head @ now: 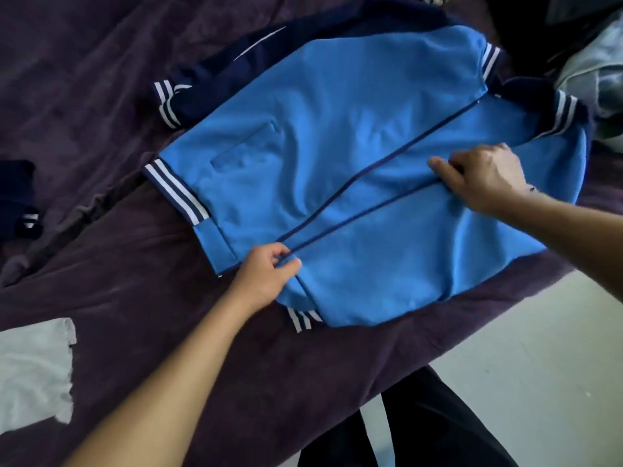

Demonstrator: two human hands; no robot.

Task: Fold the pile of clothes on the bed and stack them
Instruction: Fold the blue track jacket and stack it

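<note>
A light blue zip jacket with navy sleeves and white-striped cuffs lies spread front-up across the purple bed. Its collar points right and its striped hem points left. My left hand pinches the near front panel's zipper edge at the hem end. My right hand pinches the same edge closer to the collar. A navy sleeve lies along the far side of the jacket.
A white cloth lies at the bed's near left. A dark navy garment with white stripes sits at the left edge. Rumpled grey-white clothes are heaped at far right. Pale floor shows past the bed's near right edge.
</note>
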